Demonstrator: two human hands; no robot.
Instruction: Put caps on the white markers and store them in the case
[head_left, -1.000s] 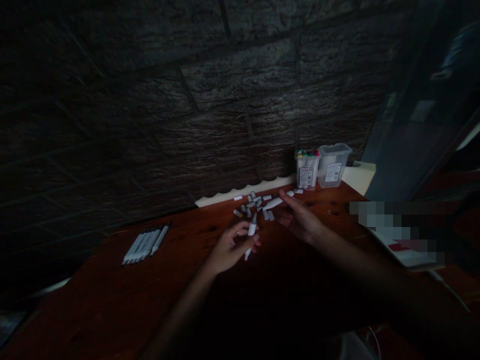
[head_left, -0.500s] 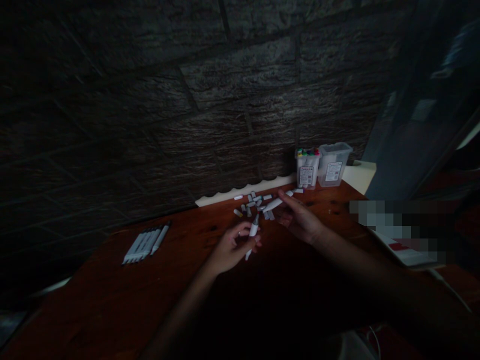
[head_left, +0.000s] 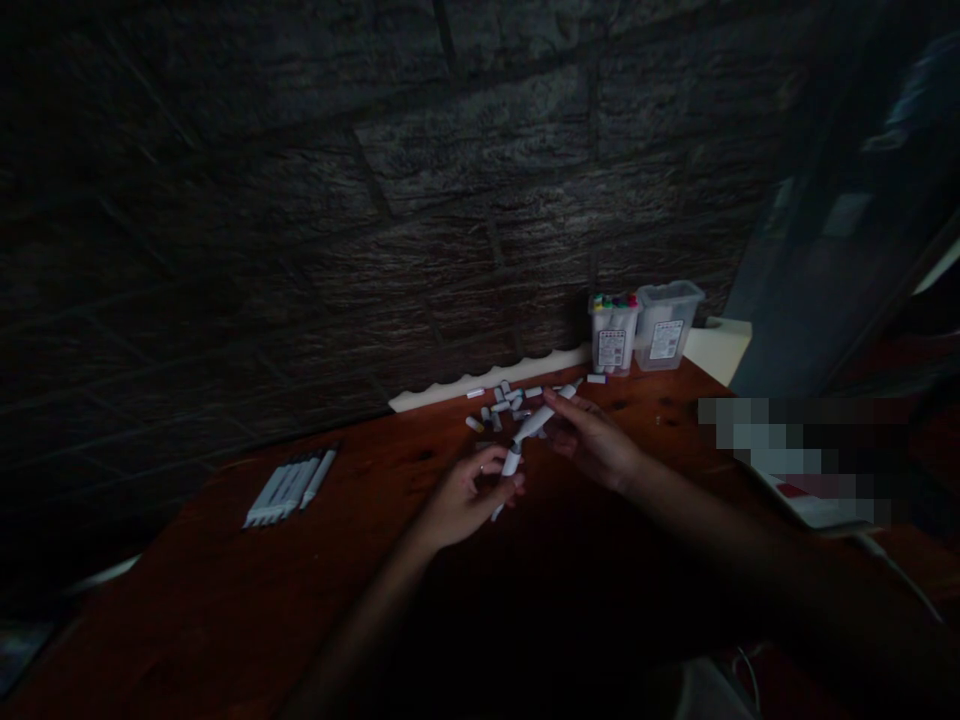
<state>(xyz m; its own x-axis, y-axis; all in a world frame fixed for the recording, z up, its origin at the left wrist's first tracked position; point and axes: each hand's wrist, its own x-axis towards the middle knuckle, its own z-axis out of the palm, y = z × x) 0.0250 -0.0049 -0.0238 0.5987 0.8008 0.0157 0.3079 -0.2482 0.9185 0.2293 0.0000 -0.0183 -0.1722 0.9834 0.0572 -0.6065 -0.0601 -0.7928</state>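
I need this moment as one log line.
left hand: holds marker; right hand: holds second marker; markers: ends appear touching; caps: scattered nearby

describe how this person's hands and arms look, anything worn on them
The left hand is ungloved and wears a small, pale, shiny ring. The right hand is ungloved too, with no ring that I can make out. The left forearm and right forearm are bare, with no sleeve, watch or bracelet visible; nearer the body they fade into shadow.
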